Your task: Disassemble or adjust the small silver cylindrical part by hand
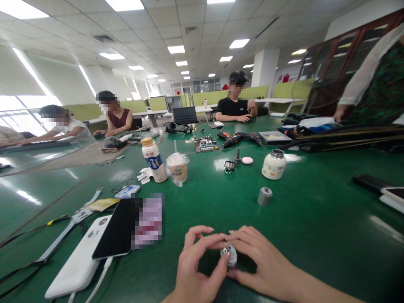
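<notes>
My left hand [202,261] and my right hand [257,256] meet near the front of the green table [189,214]. Between their fingertips is a small round greyish-white part [232,256] with a little metal piece on its face. The left thumb presses on that face, while the right fingers curl round the far side and the thumb sits below. Beyond the hands stands a silver metal cylinder [265,197]. Behind it is a cream flask [274,166] with its metal neck uncovered. A metal cap with a ring [229,166], a dark fitting [237,156] and a pink disc [247,160] lie left of the flask.
At left lie a white power bank [78,256], a black phone [115,229] and a lanyard [59,242]. A drink bottle [154,162] and cup [178,168] stand farther back. Beyond are a circuit board [206,144], power drills [232,140] and several people. A dark-handled object [370,184] lies right.
</notes>
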A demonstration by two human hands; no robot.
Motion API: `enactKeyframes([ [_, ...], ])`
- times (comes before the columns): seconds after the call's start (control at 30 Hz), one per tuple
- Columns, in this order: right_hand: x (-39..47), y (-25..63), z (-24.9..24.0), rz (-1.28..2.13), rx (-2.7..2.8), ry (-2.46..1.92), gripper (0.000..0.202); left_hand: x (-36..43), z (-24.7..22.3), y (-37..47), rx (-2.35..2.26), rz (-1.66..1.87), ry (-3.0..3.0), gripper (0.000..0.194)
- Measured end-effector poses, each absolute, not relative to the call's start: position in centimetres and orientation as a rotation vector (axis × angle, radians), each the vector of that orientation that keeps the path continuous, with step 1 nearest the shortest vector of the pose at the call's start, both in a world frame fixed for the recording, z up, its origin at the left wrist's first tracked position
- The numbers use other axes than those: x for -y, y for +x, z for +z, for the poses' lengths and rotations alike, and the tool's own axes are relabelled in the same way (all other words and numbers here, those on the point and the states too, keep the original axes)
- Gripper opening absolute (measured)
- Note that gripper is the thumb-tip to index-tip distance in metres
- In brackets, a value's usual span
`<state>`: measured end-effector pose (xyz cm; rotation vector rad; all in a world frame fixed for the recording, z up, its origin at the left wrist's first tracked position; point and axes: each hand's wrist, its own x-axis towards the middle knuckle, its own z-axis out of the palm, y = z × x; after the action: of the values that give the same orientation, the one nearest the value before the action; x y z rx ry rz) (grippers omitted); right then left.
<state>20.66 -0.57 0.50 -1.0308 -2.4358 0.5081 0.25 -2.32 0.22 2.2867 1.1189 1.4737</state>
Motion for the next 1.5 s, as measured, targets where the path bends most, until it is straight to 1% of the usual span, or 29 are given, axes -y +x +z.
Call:
enactKeyframes([
  [0.13,0.59,20.70,0.27,0.503,2.421,-1.027,0.044,2.21,0.41,0.32,-1.130,1.474,2.295,0.040],
  [0.43,0.55,20.82,0.14,0.527,2.399,-0.979,0.039,2.38,0.38,0.42,-1.079,1.460,2.317,0.044],
  [0.57,0.51,20.79,0.20,0.526,2.406,-0.984,0.038,2.37,0.40,0.50,-1.100,1.445,2.294,0.042],
  [0.77,0.46,20.68,0.48,0.520,2.455,-0.982,0.041,2.53,0.47,0.79,-1.087,1.469,2.195,0.039],
  [1.0,0.53,20.78,0.22,0.507,2.426,-0.978,0.037,2.48,0.73,0.91,-0.991,1.492,2.168,0.042],
  [1.2,0.54,20.80,0.17,0.497,2.424,-0.976,0.039,2.50,0.47,0.98,-1.040,1.470,2.097,0.038],
  [1.33,0.55,20.78,0.39,0.511,2.431,-0.974,0.037,2.50,0.51,0.96,-1.064,1.437,2.085,0.036],
  [1.5,0.40,20.66,0.69,0.525,2.450,-1.001,0.037,1.96,-0.02,0.87,-1.037,1.414,2.080,0.040],
])
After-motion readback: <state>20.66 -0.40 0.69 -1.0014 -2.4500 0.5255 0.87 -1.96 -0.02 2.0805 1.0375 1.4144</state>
